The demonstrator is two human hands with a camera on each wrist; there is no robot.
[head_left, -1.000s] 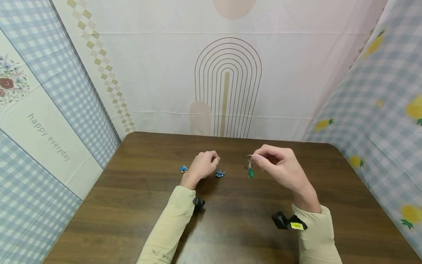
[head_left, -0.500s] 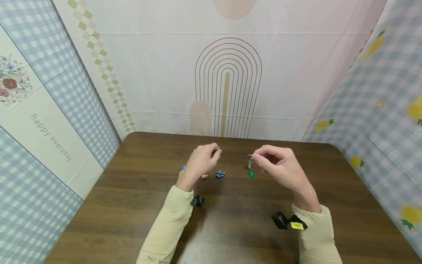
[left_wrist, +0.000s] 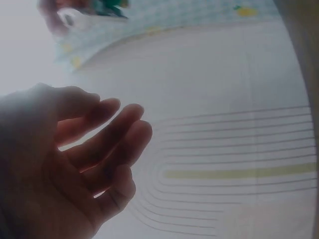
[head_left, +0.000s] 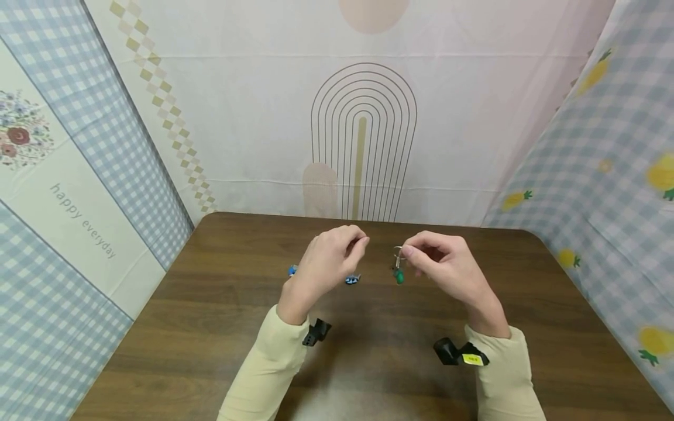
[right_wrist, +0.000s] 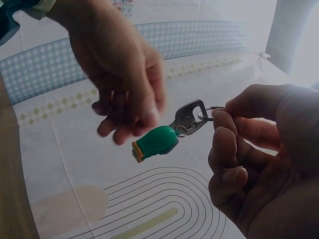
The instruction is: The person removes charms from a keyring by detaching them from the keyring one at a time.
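My right hand (head_left: 447,263) pinches the metal ring of a keychain (head_left: 398,275) between thumb and fingertips, above the table. In the right wrist view, a rounded green charm (right_wrist: 158,142) with a yellow-orange end hangs from it by a short chain, beside a dark metal tag (right_wrist: 188,118) with a cut-out. Left of the keychain hovers my left hand (head_left: 329,257), its fingers loosely bent and thumb near the index finger; nothing shows between them in the left wrist view (left_wrist: 99,144). Below it on the table lies a small blue-grey figure (head_left: 352,280), partly covered by the hand.
Another small blue figure (head_left: 292,270) lies left of my left hand, partly behind it. The brown wooden table (head_left: 400,351) ends at a white patterned cloth (head_left: 253,128) at the back. Checked cloths hang on both sides. A black camera mount sits at each wrist.
My left hand has risen off the table and moved right, toward the keychain. A small beige thing seen under it half a second ago is now hidden. The right hand stays nearly still.
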